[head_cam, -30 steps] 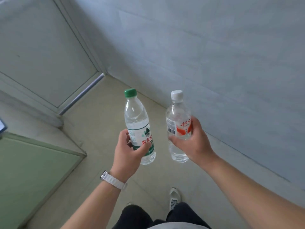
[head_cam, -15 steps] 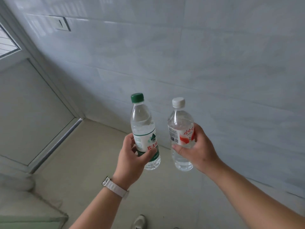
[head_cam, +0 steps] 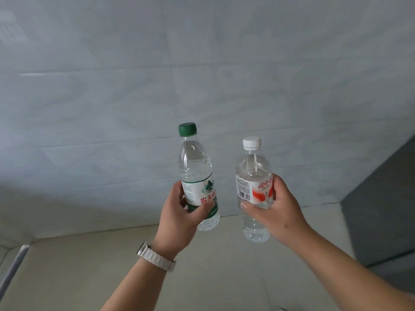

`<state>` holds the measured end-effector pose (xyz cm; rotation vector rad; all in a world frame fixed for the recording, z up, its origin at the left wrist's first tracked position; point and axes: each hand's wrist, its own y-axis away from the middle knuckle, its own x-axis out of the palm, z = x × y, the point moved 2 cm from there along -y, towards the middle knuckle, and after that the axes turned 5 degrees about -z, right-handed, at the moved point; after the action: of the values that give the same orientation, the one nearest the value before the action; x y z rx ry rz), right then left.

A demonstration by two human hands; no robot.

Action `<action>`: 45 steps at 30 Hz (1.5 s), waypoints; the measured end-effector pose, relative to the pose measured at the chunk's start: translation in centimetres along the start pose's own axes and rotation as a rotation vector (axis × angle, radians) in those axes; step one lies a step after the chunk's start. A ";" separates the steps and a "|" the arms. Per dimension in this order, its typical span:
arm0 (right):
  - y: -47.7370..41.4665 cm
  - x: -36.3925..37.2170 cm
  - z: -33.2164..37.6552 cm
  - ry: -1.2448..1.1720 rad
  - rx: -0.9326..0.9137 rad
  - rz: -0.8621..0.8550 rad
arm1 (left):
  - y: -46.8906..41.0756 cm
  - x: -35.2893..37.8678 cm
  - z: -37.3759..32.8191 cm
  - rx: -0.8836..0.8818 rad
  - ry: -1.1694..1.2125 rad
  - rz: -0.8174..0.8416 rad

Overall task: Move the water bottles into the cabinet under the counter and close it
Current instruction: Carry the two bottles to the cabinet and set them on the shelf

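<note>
A: Where is the green-capped water bottle [head_cam: 195, 167] seen?

B: It is held upright, grasped around its label by the grip of the left hand [head_cam: 179, 213]. A white watch band [head_cam: 157, 258] is worn on that wrist.

A: And the white-capped water bottle [head_cam: 253, 173]?

B: It is held just right of the green-capped water bottle, slightly lower, and the two are kept apart. Its red-and-white label is wrapped by the grip of the right hand [head_cam: 279, 212].

A: What else is noted?

B: A tiled wall [head_cam: 202, 63] is seen behind the green-capped water bottle, a beige floor [head_cam: 213, 279] below it, and a dark grey panel [head_cam: 381, 209] well to its right.
</note>
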<state>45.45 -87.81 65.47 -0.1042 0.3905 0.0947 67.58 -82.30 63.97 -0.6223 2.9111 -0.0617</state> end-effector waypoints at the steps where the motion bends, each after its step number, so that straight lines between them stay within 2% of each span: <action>1: 0.4 -0.9 -0.3 0.001 0.019 -0.033 | -0.3 0.9 0.0 -0.001 0.006 0.028; 7: 3.0 -8.7 -2.5 -0.004 0.130 -0.234 | 0.1 9.5 -1.4 0.009 0.032 0.217; 14: 6.8 -22.5 -6.6 -0.023 0.225 -0.431 | 3.5 24.2 -5.2 0.038 0.036 0.418; 22: 13.0 -39.6 -13.4 -0.004 0.322 -0.682 | 10.9 42.8 -10.0 0.087 0.037 0.656; 28: 17.7 -49.9 -16.6 0.021 0.358 -0.831 | 17.0 54.0 -12.7 0.122 0.056 0.824; 45: 26.0 -64.4 -23.9 0.028 0.558 -1.234 | 26.4 76.0 -15.7 0.163 0.034 1.267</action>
<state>-25.66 -69.55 66.06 0.2171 0.3142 -1.2285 -14.06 -89.19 66.05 1.2437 2.7099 -0.1363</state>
